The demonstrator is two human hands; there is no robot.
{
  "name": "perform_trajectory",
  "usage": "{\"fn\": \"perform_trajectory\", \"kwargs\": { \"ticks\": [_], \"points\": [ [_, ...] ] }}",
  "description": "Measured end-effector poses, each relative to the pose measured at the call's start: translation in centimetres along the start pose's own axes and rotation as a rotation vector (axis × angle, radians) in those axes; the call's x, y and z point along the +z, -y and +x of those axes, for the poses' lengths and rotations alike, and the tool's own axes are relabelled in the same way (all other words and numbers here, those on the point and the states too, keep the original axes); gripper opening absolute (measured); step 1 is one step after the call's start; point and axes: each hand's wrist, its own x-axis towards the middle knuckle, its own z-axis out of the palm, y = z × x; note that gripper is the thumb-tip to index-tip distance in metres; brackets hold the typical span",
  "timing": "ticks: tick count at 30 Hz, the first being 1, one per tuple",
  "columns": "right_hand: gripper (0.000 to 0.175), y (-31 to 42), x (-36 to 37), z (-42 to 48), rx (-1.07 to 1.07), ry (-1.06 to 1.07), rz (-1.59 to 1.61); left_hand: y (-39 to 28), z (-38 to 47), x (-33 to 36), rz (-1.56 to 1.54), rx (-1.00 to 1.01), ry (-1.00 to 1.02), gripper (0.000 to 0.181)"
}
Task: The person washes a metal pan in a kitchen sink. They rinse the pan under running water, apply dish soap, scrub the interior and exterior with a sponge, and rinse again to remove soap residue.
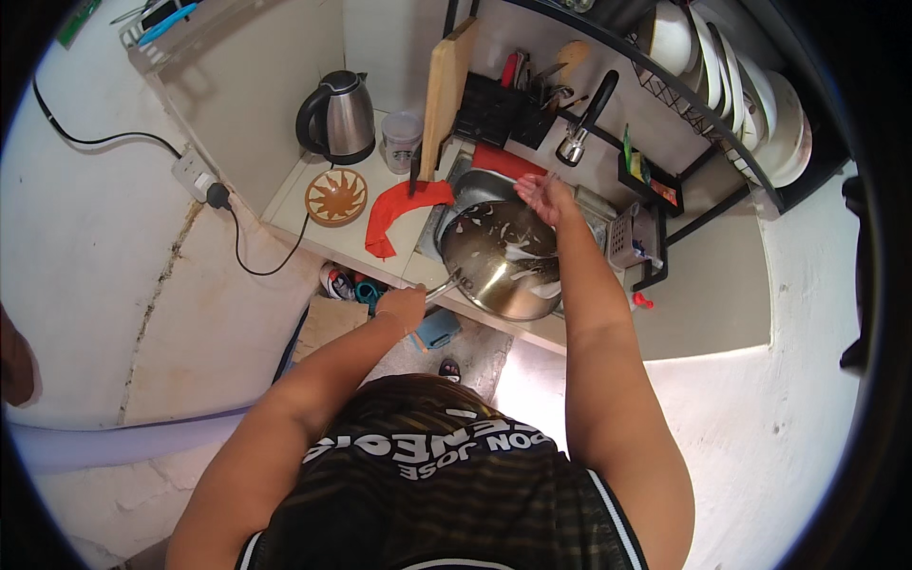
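Observation:
My left hand (402,310) grips the metal handle (445,286) of a large stainless steel pan (509,296). The pan rests tilted over the sink (429,239), with white suds across its inside. Palm up, my right hand (545,199) is held beneath the black and chrome faucet (572,146). Water seems to run over its fingers, and it holds nothing. Behind the pan, a grey metal vessel (484,187) is partly hidden in the sink.
Left of the sink are an orange cloth (399,210), a patterned bowl (336,197), an electric kettle (349,117), a plastic cup (402,142) and a wooden cutting board (443,100). A dish rack with plates (773,128) overhangs the right. A perforated basket (630,239) hangs beside the sink.

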Motion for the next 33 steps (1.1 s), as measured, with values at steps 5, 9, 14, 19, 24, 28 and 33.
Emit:
{"fn": "perform_trajectory", "kwargs": {
  "ticks": [5, 9, 14, 19, 24, 28, 33],
  "points": [
    [0.034, 2.7, -0.1, 0.8, 0.271, 0.436, -0.116, -2.6, -0.2, -5.9, 0.133, 0.021, -0.077, 0.025],
    [0.036, 5.6, -0.4, 0.2, 0.259, 0.569, -0.127, -5.5, 1.3, -11.7, 0.243, 0.046, -0.034, 0.023],
    [0.034, 8.2, -2.2, -2.9, 0.109, 0.528, -0.435, -7.6, 4.0, -15.6, 0.361, 0.079, -0.045, 0.026],
    [0.045, 9.5, -2.9, -6.3, -0.659, 0.333, -0.297, -8.4, 6.2, -16.0, 0.419, 0.099, -0.037, 0.025],
    [0.044, 10.1, -0.7, -5.6, -0.745, 0.050, -0.743, -8.8, 8.0, -15.8, 0.429, 0.139, -0.016, 0.025],
    [0.040, 10.0, 0.3, -4.6, -0.745, 0.147, -0.632, -9.2, 10.0, -15.9, 0.437, 0.149, 0.067, 0.026],
    [0.040, 10.4, -0.2, -5.2, -0.713, 0.229, -0.546, -9.0, 12.2, -17.3, 0.418, 0.154, 0.131, 0.030]
  ]
}}
